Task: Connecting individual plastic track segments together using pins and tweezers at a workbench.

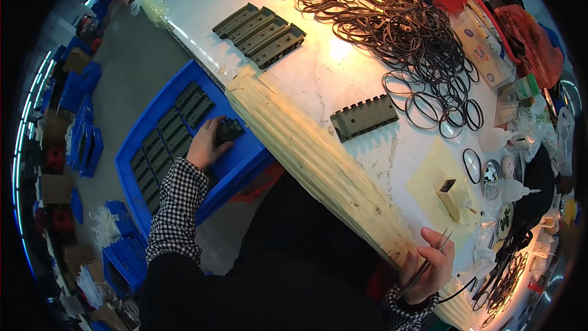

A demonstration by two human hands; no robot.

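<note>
My left hand (207,144) reaches down into a blue crate (245,158) beside the table and grips a dark ribbed plastic part (229,130). Rows of similar dark parts (173,133) lie in that crate. My right hand (429,263) rests at the table's near edge and holds thin metal tweezers (432,256). On the white table lies one olive ribbed part (365,117), apart from both hands. Several more olive parts (260,34) lie side by side farther back.
A big tangle of black rubber rings (392,21) covers the far table, with loose rings (460,110) at its right. A small beige block (450,199), squeeze bottles (514,191) and packets crowd the right edge. Blue crates (125,263) and boxes stand on the grey floor at the left.
</note>
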